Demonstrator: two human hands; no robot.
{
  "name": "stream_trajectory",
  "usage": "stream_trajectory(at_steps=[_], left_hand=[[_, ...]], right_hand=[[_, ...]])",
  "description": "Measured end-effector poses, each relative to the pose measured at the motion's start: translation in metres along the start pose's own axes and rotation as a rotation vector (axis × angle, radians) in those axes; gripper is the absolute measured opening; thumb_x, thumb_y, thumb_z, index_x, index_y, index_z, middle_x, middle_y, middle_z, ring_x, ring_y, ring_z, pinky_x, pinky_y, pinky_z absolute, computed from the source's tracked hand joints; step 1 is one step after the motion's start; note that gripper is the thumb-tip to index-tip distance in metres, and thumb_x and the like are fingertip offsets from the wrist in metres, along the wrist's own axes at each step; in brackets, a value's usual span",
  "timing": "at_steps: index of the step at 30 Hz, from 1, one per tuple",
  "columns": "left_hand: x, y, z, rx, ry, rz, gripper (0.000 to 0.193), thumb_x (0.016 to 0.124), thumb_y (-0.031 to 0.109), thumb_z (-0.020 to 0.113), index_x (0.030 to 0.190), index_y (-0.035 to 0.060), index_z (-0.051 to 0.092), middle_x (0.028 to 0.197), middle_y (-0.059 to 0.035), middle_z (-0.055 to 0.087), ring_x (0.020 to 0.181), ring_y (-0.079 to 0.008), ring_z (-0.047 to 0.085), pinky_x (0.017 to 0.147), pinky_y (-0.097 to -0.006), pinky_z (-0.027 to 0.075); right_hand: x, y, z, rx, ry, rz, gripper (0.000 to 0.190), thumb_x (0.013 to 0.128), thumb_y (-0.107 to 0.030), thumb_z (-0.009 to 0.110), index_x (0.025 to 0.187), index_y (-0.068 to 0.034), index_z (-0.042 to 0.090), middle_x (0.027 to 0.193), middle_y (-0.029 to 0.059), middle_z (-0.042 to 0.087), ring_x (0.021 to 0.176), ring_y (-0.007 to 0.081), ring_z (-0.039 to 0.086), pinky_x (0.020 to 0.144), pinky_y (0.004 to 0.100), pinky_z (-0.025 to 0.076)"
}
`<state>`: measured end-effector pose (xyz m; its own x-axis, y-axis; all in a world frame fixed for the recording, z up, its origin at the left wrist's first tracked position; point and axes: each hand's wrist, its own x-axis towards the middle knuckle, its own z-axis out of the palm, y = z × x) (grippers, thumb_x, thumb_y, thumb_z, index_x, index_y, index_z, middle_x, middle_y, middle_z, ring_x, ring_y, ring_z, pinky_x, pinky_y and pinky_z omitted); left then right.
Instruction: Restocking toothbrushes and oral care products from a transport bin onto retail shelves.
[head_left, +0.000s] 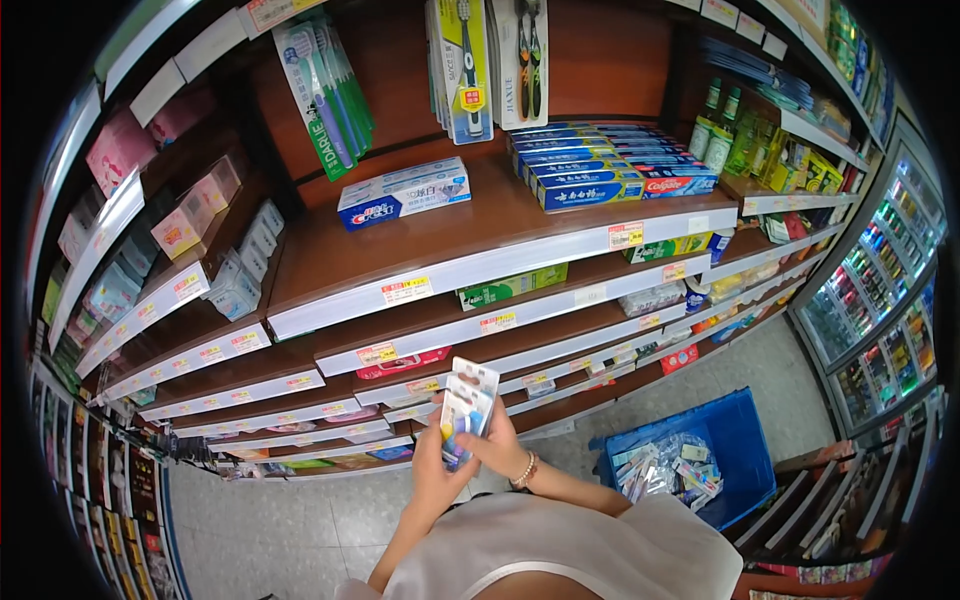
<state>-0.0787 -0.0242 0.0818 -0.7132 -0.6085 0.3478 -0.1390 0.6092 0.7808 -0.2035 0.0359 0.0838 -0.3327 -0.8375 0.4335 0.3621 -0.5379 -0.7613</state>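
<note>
Two or more blister packs of toothbrushes (466, 409) are gripped between both my hands, low in front of the shelves. My left hand (439, 469) holds their lower left side, and my right hand (499, 446), with a beaded bracelet at the wrist, has its thumb across the front. Ahead, above the top shelf (480, 225), hang Darlie toothbrush packs (322, 97), yellow-and-white toothbrush packs (463, 75) and a pack with two dark toothbrushes (523, 64). On that shelf lie a Crest toothpaste box (405, 193) and several rows of toothpaste boxes (600, 169).
A blue plastic crate (739, 450) holding loose toothbrush packs (679, 469) stands on the tiled floor at my right. Lower shelves carry a green toothpaste box (514, 285). Boxed goods (199, 214) fill the left shelves. Glass-door drink coolers (870, 277) stand at far right.
</note>
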Motion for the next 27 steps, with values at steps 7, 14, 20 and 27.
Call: stream_trajectory(at_steps=[7, 14, 20, 27], left_hand=[[0.059, 0.023, 0.025, 0.189, 0.285, 0.303, 0.091, 0.067, 0.016, 0.082, 0.139, -0.0021, 0.028, 0.111, -0.0238, 0.051, 0.096, -0.0379, 0.054, 0.079, -0.0449, 0.045], [0.124, 0.055, 0.015, 0.279, 0.336, 0.438, 0.078, 0.067, 0.007, 0.074, 0.136, -0.0027, 0.039, 0.110, -0.0227, 0.052, 0.092, -0.0329, 0.057, 0.076, -0.0379, 0.049], [0.163, 0.086, 0.000, 0.386, 0.489, 0.503, 0.069, 0.069, 0.005, 0.070, 0.132, -0.0036, 0.044, 0.110, -0.0202, 0.052, 0.098, -0.0324, 0.052, 0.079, -0.0375, 0.046], [0.242, 0.127, -0.027, 0.420, 0.710, 0.546, 0.065, 0.071, 0.001, 0.070, 0.133, 0.0019, 0.047, 0.109, -0.0119, 0.052, 0.100, -0.0234, 0.053, 0.084, -0.0321, 0.044]], right_hand=[[0.096, -0.070, -0.032, 0.025, -0.036, -0.308, 0.076, 0.082, -0.035, 0.071, 0.135, -0.006, 0.024, 0.117, 0.0265, 0.053, 0.093, 0.0314, 0.065, 0.076, 0.0416, 0.056], [0.143, -0.098, -0.074, -0.142, 0.109, -0.506, 0.065, 0.093, -0.045, 0.051, 0.136, -0.002, 0.027, 0.117, 0.0209, 0.054, 0.098, 0.0254, 0.062, 0.081, 0.0358, 0.054], [0.148, -0.120, -0.114, 0.036, 0.190, -0.436, 0.047, 0.102, -0.033, 0.031, 0.140, -0.007, 0.024, 0.107, 0.0149, 0.054, 0.070, 0.0161, 0.053, 0.063, 0.0280, 0.045], [0.145, -0.126, -0.121, 0.055, 0.109, -0.482, 0.048, 0.102, -0.033, 0.032, 0.142, -0.009, 0.020, 0.109, 0.0177, 0.053, 0.072, 0.0172, 0.053, 0.065, 0.0303, 0.045]])
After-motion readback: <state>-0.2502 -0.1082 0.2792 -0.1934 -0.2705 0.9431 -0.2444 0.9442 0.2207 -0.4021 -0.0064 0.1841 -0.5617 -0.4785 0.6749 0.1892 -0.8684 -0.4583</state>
